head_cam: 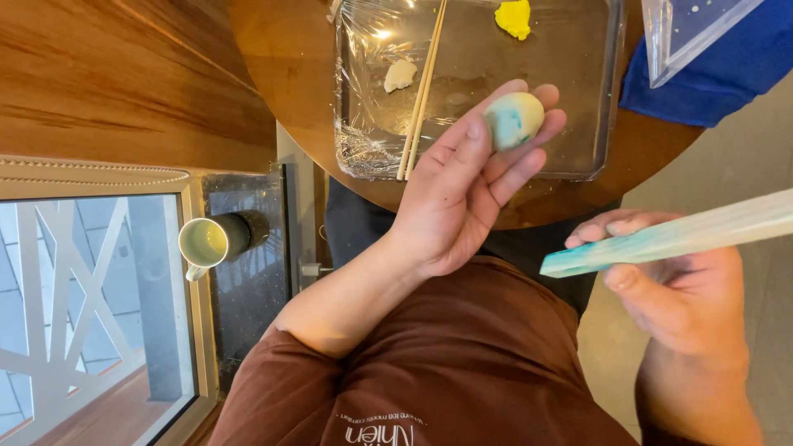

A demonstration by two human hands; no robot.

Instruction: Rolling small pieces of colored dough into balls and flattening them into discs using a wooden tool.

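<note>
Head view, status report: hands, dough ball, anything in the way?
Left hand cradles dough ball on its fingers. Right hand grips flat wooden tool. Chopsticks lie across tray.

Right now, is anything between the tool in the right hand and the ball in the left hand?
Nothing visible. The ball sits on the left hand's fingertips; the tool in the right hand is apart from it, with only open space between.
</note>
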